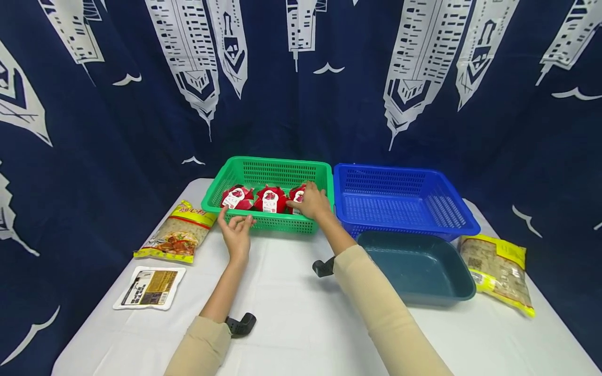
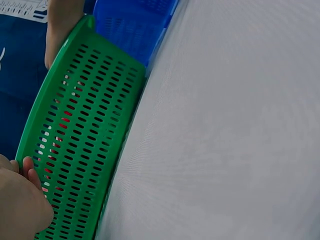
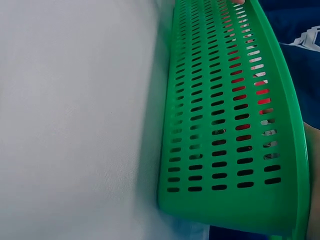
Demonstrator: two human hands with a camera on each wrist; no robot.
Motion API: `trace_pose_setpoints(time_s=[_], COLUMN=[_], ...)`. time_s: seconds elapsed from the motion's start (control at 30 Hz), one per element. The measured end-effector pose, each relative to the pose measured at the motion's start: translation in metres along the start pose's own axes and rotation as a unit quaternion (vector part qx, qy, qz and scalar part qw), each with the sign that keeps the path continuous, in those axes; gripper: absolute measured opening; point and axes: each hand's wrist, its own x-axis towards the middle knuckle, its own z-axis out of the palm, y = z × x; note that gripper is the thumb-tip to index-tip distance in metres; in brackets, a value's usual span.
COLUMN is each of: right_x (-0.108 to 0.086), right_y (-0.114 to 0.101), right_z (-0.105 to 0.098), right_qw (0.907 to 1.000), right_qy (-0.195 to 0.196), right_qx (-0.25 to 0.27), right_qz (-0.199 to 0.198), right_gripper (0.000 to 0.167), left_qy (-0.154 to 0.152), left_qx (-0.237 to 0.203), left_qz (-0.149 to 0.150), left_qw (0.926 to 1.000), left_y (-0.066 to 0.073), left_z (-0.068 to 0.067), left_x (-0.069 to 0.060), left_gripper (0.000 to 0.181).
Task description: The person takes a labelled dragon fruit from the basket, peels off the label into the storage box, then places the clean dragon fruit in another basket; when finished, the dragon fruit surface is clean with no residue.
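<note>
Three red dragon fruits with white labels sit in a row in the green basket (image 1: pixel 263 223): the left one (image 1: pixel 242 200), the middle one (image 1: pixel 271 200) and the right one (image 1: pixel 296 194). My right hand (image 1: pixel 314 202) reaches over the basket's front rim and grips the right dragon fruit, covering part of it. At the front left of the basket, my left hand (image 1: pixel 236 235) touches the rim with its fingers spread and holds nothing. The left wrist view shows those fingers (image 2: pixel 31 172) against the basket's outer wall. Only slivers of red fruit appear through the slots in both wrist views.
A blue basket (image 1: pixel 404 227) stands right of the green one, with a dark teal tray (image 1: pixel 418 269) before it. A yellow-edged food bag (image 1: pixel 498 271) lies at far right, another bag (image 1: pixel 181 232) at left. A flat white labelled pack (image 1: pixel 149 287) lies on the white table (image 1: pixel 287 313).
</note>
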Motion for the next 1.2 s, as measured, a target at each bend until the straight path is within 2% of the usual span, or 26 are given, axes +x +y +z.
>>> trace_pose_setpoints(time_s=[0.17, 0.27, 0.47, 0.6, 0.7, 0.83, 0.9, 1.0, 1.1, 1.2], right_x=[-0.001, -0.004, -0.011, -0.02, -0.03, -0.055, -0.075, -0.108, -0.142, -0.175], right_y=[0.001, 0.003, 0.008, 0.008, 0.003, -0.009, -0.014, -0.018, -0.015, -0.008], right_z=[0.0, -0.001, -0.005, -0.013, -0.024, -0.045, -0.053, -0.061, -0.061, -0.055], right_qw=[0.9985, 0.9961, 0.9854, 0.97, 0.9525, 0.9308, 0.9215, 0.9118, 0.9125, 0.9204], right_qy=[0.043, 0.077, 0.152, 0.22, 0.273, 0.319, 0.327, 0.318, 0.289, 0.249], right_qx=[0.032, 0.042, 0.073, 0.097, 0.123, 0.15, 0.166, 0.191, 0.202, 0.193], right_qz=[0.009, 0.002, -0.021, -0.035, -0.056, -0.099, -0.128, -0.175, -0.207, -0.232], right_gripper=[0.097, 0.096, 0.094, 0.095, 0.096, 0.094, 0.093, 0.092, 0.092, 0.093], left_qy=[-0.003, -0.007, -0.008, -0.007, -0.002, 0.0, -0.003, -0.004, -0.005, -0.005], left_qx=[0.005, 0.007, -0.001, -0.001, -0.004, -0.008, -0.01, -0.01, -0.013, -0.01], left_qz=[0.0, 0.001, 0.009, 0.006, 0.004, -0.001, -0.003, -0.005, -0.008, -0.011], left_qw=[1.0, 1.0, 0.9999, 1.0, 1.0, 1.0, 0.9999, 0.9999, 0.9999, 0.9999], left_y=[0.001, 0.0, -0.003, -0.003, -0.001, 0.002, 0.002, 0.001, 0.001, 0.0], left_z=[-0.001, 0.0, 0.001, 0.0, -0.002, -0.001, -0.003, -0.005, -0.005, -0.005], left_x=[0.001, 0.001, 0.0, 0.001, 0.002, 0.004, 0.005, 0.005, 0.004, 0.002], left_gripper=[0.068, 0.068, 0.069, 0.069, 0.069, 0.068, 0.067, 0.067, 0.068, 0.068])
